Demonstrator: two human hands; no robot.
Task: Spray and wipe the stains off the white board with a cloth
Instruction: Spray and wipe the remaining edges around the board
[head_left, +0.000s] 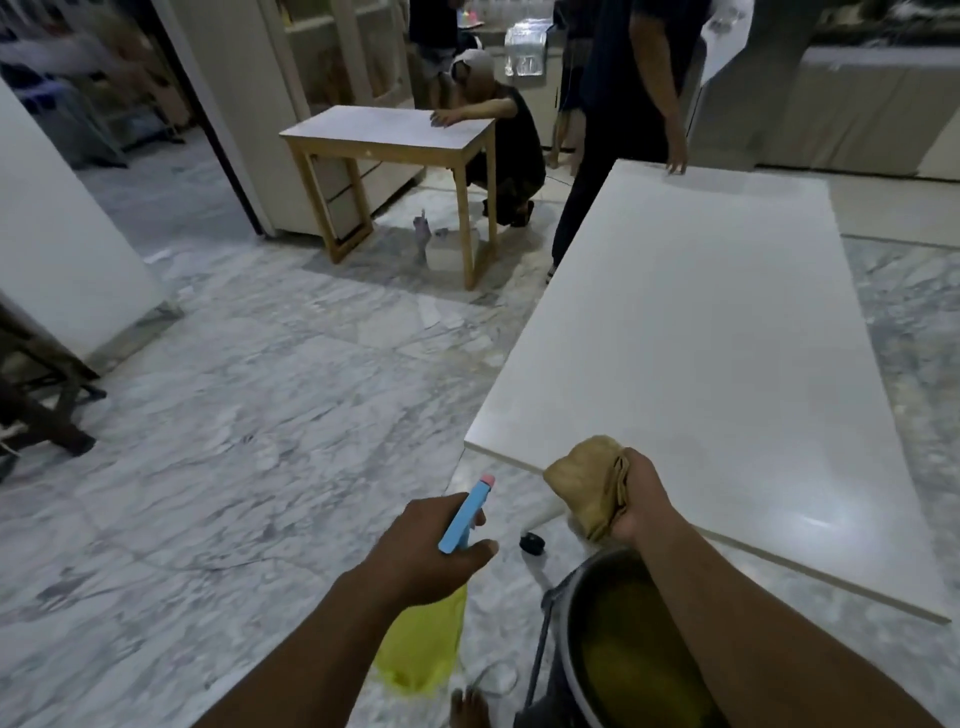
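A large white board (717, 322) lies flat in the right half of the view, its near corner just in front of my hands. My left hand (436, 551) grips a spray bottle (421, 639) with a yellow body and a blue trigger head tipped in pink, held left of the board over the floor. My right hand (641, 493) holds a bunched tan cloth (587, 483) at the board's near edge.
A metal bucket (582, 623) with yellow liquid stands below my right arm, a small black cap (532, 543) on the marble floor beside it. A standing person's hand (675, 167) rests on the board's far edge. Another person crouches by a wooden table (384, 132).
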